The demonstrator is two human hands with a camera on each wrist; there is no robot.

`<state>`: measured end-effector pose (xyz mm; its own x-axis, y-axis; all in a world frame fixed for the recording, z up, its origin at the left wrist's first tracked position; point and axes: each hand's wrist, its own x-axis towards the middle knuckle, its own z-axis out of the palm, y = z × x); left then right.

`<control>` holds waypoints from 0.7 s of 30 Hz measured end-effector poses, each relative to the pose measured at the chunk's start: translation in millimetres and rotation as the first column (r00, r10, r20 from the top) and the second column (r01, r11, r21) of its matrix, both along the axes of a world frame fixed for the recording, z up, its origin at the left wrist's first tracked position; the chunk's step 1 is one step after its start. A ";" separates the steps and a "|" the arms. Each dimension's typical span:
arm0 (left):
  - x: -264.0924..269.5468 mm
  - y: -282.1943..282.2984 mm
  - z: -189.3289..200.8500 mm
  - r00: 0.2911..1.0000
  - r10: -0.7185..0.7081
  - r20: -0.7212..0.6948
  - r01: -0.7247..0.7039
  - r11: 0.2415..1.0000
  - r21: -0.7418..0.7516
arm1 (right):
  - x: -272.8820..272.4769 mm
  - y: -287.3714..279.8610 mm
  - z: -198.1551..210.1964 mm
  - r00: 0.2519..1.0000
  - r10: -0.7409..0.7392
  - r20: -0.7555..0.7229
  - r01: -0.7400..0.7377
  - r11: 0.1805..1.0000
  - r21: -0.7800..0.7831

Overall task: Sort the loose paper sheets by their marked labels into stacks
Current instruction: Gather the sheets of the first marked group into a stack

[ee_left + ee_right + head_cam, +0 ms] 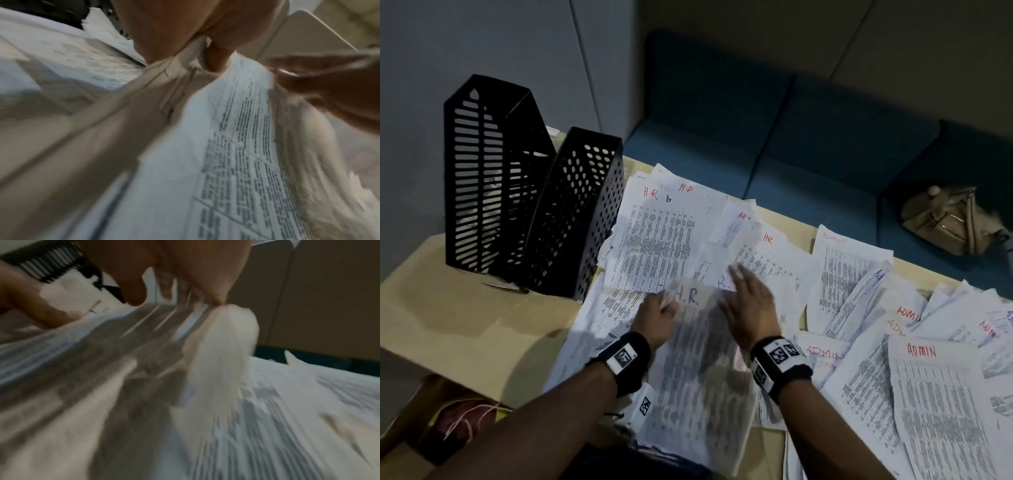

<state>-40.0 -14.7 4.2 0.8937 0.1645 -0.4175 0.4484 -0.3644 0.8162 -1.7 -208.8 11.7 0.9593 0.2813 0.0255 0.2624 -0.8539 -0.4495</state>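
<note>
A printed sheet marked "H.R." [698,342] is lifted and blurred at the table's near middle. My left hand [666,308] pinches its top left corner; the left wrist view shows those fingers [216,58] closed on the paper edge [236,129]. My right hand [739,293] hovers flat with straight fingers over the sheet's top right part; blur hides whether it touches the paper. Behind lies a pile of sheets marked "HR" [657,240] in red. Sheets marked "ADMIN" [928,394] spread over the right side.
Two black perforated file holders [493,178] [582,212] stand at the table's back left. Bare table top [465,325] lies in front of them. A tan bag [948,222] sits on the blue sofa [791,144] behind. A cardboard box [448,418] sits below the left edge.
</note>
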 end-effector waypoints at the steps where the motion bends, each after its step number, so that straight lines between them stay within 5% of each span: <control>1: 2.4 3.7 3.1 0.999 0.051 0.001 -0.051 0.999 -0.017 | -1.8 -8.9 -0.6 0.986 -0.168 0.017 0.167 0.982 0.084; 3: 6.7 10.4 13.2 0.992 0.123 -0.028 -0.125 0.989 -0.076 | -8.5 -20.3 2.2 0.894 -0.406 -0.188 0.447 0.834 0.324; 6: 10.2 10.7 32.0 0.972 0.214 -0.095 -0.228 0.957 -0.180 | -21.1 -25.4 -1.7 0.787 -0.257 -0.560 0.559 0.681 0.473; 8: 12.5 7.8 37.7 0.970 0.211 -0.124 -0.233 0.950 -0.207 | -31.0 -24.3 -12.4 0.795 -0.185 -0.578 0.495 0.749 0.440; 14: 9.5 -4.7 29.8 0.985 -0.091 -0.146 0.074 0.990 -0.116 | -32.0 -19.1 -15.3 0.797 -0.325 -0.510 0.517 0.803 0.297; 21: 5.0 3.5 23.3 0.980 0.071 -0.187 -0.105 0.978 -0.182 | -38.1 -35.4 -19.2 0.825 -0.256 -0.505 0.435 0.856 0.277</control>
<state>-35.0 -11.2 27.5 0.7872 0.1415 -0.6002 0.6166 -0.1633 0.7702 -39.8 -244.2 -7.5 0.9227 -0.0160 -0.3851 -0.3178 -0.5968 -0.7367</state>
